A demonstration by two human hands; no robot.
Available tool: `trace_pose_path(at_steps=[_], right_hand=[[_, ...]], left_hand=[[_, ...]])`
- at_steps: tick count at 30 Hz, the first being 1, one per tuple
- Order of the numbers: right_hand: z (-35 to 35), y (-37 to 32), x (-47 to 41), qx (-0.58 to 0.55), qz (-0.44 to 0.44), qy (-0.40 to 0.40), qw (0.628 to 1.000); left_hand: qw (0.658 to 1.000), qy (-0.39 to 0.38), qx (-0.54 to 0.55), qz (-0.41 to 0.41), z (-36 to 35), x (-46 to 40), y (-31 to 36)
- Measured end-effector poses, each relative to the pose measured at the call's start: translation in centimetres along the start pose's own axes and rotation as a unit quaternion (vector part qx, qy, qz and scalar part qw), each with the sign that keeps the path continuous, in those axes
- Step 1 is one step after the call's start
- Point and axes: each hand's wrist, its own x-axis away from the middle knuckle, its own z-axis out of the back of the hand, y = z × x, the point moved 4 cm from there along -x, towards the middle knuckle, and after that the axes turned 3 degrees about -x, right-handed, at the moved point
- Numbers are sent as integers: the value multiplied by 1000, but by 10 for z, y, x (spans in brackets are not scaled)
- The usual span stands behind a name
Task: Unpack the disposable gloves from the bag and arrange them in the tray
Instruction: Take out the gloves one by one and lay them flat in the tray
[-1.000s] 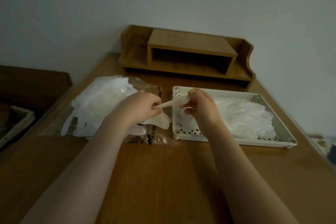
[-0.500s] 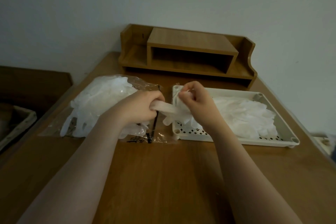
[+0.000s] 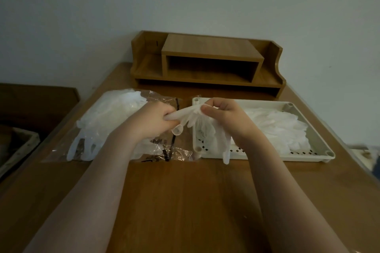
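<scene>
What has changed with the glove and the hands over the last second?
The glove, a taut strip between the hands a second ago, now hangs loose, its fingers drooping over the tray's front edge. The right hand has shifted its pinch; the left hand still grips the other end. The bag of gloves and the pile in the tray lie as before.

A brown wooden surface (image 3: 185,201) is carrying four things: a clear plastic bag (image 3: 164,152) of gloves lying at the left, a pale perforated tray (image 3: 308,157) sitting just beside it, a wooden desk organiser (image 3: 207,61) standing at the back, and perhaps another sheet of plastic at the dim near-right corner.
</scene>
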Motion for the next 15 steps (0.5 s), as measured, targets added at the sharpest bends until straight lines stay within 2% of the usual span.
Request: trace_pose_path(at_steps=[4, 7, 9, 12, 15], right_hand=[[14, -4, 5, -27, -7, 15, 999], [29, -7, 12, -26, -20, 15, 999], [34, -7, 17, -15, -41, 16, 999], [42, -8, 31, 8, -58, -3, 998], [43, 12, 50, -21, -134, -93, 986]], left_hand=[[990, 55, 128, -31, 13, 6, 9], [959, 119, 251, -53, 22, 11, 21], [944, 152, 288, -53, 23, 14, 30], [942, 174, 286, -37, 21, 20, 47], [960, 252, 118, 11, 21, 24, 57]])
